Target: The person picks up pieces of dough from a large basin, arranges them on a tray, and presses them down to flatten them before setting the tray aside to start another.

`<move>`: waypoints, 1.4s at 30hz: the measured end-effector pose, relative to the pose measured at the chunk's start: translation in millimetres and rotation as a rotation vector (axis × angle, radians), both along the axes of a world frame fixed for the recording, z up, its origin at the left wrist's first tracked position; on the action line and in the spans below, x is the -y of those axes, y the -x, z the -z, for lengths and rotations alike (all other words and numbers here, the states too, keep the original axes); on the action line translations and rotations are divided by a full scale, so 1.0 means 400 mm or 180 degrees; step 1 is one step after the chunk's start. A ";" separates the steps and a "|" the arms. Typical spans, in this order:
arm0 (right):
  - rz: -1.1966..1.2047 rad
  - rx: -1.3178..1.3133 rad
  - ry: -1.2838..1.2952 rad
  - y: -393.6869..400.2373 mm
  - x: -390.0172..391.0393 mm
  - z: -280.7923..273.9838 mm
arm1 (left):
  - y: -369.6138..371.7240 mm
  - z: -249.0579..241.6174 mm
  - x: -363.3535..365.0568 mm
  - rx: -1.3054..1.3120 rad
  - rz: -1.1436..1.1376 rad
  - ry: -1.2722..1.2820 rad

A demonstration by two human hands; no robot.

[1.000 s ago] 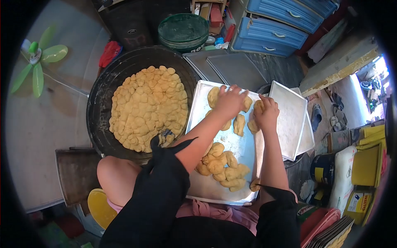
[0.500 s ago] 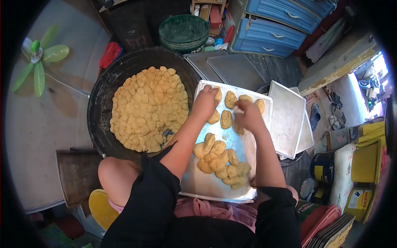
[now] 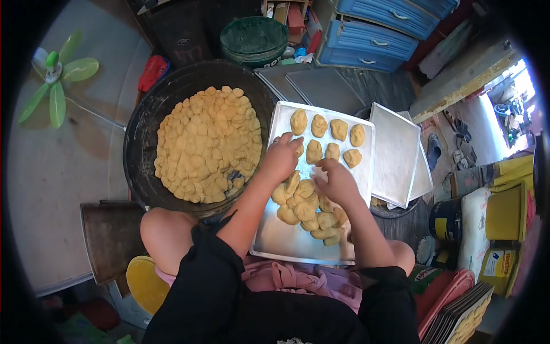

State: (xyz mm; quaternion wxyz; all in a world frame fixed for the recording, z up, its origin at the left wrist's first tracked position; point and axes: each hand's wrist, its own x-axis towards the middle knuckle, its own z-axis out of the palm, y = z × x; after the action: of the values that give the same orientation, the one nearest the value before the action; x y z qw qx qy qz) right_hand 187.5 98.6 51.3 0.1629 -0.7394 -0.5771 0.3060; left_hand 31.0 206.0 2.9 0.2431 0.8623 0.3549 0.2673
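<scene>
A metal baking tray (image 3: 269,241) rests across my lap. Two rows of dough pieces (image 3: 338,129) lie spaced out on its far half, and a heap of dough pieces (image 3: 303,207) sits in its middle. My left hand (image 3: 281,157) is at the tray's left side, its fingers curled on a dough piece (image 3: 299,150) at the left end of the second row, partly covering it. Just beyond the heap is my right hand (image 3: 338,182), thumb and forefinger apart, with nothing visible between them; its lower fingers are hidden.
A large black tub (image 3: 140,166) full of dough pieces stands at the left. Spare metal trays (image 3: 395,149) lean at the right, and darker trays (image 3: 326,92) lie behind. Also around are a green bucket (image 3: 254,43), blue drawers (image 3: 372,40) and yellow containers (image 3: 506,215).
Both hands have moved nearer to me, the left from the far row to the second row, the right towards the heap. Dough pieces formerly covered by the hands now show in rows.
</scene>
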 end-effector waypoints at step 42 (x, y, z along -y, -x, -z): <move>0.0495 0.0895 -0.1901 0.003 0.162 0.056 | -0.023 -0.020 0.175 -0.0973 0.0542 -0.0583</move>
State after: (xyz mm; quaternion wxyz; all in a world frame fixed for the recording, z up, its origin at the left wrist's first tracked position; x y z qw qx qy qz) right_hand 186.3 34.0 29.0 0.3140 -0.7358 -0.6000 0.0052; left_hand 40.1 136.0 10.8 0.1286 0.9382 0.2877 0.1428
